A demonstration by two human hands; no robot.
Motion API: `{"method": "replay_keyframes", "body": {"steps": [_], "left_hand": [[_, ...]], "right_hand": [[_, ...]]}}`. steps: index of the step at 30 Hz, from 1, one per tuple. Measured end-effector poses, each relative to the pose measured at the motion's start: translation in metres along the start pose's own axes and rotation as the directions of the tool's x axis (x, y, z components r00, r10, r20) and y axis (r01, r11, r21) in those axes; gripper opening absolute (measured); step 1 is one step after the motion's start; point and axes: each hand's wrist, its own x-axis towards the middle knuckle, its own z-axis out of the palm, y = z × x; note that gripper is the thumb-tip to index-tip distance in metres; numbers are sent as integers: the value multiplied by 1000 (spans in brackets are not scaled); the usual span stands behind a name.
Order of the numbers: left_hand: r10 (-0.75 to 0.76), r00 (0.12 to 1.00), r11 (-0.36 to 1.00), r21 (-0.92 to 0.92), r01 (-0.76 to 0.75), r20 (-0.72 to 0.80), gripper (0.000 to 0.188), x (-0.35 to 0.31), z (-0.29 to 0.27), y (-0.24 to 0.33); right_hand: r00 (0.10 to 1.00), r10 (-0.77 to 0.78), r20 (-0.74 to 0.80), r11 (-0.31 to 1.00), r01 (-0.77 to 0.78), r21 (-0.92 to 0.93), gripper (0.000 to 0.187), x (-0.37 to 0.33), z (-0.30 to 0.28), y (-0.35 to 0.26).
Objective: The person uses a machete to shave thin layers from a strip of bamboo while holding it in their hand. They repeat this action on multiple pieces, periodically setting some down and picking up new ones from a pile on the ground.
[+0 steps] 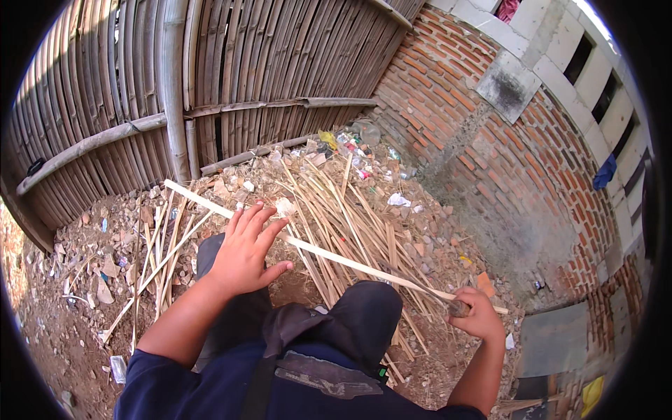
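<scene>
A long pale bamboo strip (336, 258) crosses in front of me, slanting from the upper left down to the right, above my knees. My left hand (241, 255) lies over its left part with the fingers stretched and spread. Closed in my right hand (483, 318) is the wooden handle of a knife (458, 308). Its thin dark blade points up and left, close along the strip; whether the edge touches the strip I cannot tell. The strip's right end shows just beyond my right hand, whose fingers are partly hidden.
A pile of bamboo strips (350, 227) lies ahead on the rubble-strewn ground, with several more strips (162, 259) at the left. Litter (350, 147) gathers by the far corner. A bamboo fence (266, 63) stands ahead and left, a brick wall (455, 105) to the right.
</scene>
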Motion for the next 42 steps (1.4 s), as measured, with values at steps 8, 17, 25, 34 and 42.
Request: {"method": "replay_keyframes", "body": {"steps": [8, 17, 25, 34, 42], "left_hand": [[-42, 965, 999, -3, 44, 258, 40, -37, -33, -18], [-489, 778, 869, 146, 473, 394, 38, -110, -34, -3], [-681, 617, 714, 171, 679, 395, 38, -134, -18, 14], [-675, 569, 735, 359, 575, 471, 33, -138, -6, -3], [-615, 660, 788, 311, 531, 431, 34, -141, 10, -6]], "right_hand": [[990, 13, 140, 993, -29, 114, 34, 43, 8, -25], [934, -207, -291, 978, 196, -67, 30, 104, 47, -48], [980, -191, 62, 976, 182, 123, 34, 215, 143, -46], [973, -116, 197, 990, 98, 101, 34, 244, 224, -18], [934, -268, 237, 963, 257, 78, 29, 229, 237, -37]]}}
